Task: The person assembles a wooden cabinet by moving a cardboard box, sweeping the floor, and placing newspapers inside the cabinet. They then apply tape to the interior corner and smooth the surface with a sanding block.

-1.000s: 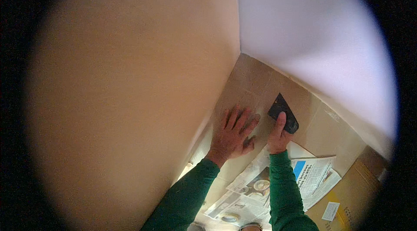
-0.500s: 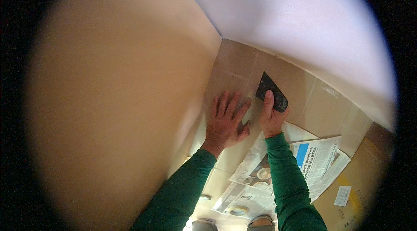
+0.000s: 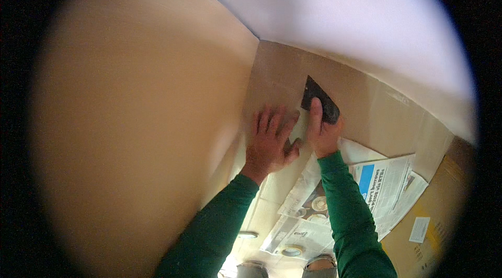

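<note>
My right hand (image 3: 325, 127) grips a flat black piece (image 3: 320, 99), stiff-looking, with a pointed far end and pale specks. The thumb lies along its upper face; the other fingers are hidden behind or under it. Whether it is a scraper or a folded sheet, I cannot tell. Just to its left, my left hand (image 3: 271, 139) is spread palm down over the tiled floor (image 3: 280, 69), holding nothing. Both hands are close to the corner where a tan wall (image 3: 146, 95) meets a white wall (image 3: 355, 11).
Newspaper sheets (image 3: 397, 178) cover the floor beneath my right forearm. On them lies a ring-shaped roll, seemingly tape (image 3: 293, 251). Flat cardboard (image 3: 444, 194) with a white label is at the right. A small oval object (image 3: 248, 234) rests near my left forearm.
Both hands and the black piece appear slightly higher and further left in the picture, while the whole view has also shifted a little. The right hand's grip is unchanged.
</note>
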Available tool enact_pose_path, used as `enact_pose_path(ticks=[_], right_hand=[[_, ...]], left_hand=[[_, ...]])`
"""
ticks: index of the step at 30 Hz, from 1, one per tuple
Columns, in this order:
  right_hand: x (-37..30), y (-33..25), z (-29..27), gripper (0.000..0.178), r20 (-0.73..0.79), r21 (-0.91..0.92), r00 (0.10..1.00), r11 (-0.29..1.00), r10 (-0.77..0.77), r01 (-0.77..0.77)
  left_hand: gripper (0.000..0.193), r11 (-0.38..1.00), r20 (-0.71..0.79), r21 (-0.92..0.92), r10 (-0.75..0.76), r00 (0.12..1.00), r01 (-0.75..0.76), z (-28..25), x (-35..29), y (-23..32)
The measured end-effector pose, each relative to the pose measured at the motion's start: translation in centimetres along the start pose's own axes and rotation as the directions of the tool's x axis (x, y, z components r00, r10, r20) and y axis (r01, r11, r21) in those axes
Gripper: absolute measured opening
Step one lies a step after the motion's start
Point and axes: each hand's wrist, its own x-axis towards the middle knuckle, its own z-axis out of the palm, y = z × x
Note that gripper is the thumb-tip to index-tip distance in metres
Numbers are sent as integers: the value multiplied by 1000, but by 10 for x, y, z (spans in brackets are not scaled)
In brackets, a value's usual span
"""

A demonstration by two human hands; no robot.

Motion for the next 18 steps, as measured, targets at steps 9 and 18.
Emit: enact_pose_path(ticks=[9, 18], right_hand=[[6, -4, 2, 30, -10, -107, 1000, 994, -18, 17], [4, -7, -1, 30, 24, -191, 994, 975, -109, 112]], left_hand=[[72, 996, -27, 84, 33, 999, -30, -6, 5, 3], [72, 995, -45, 88, 60, 997, -55, 1, 0, 4]])
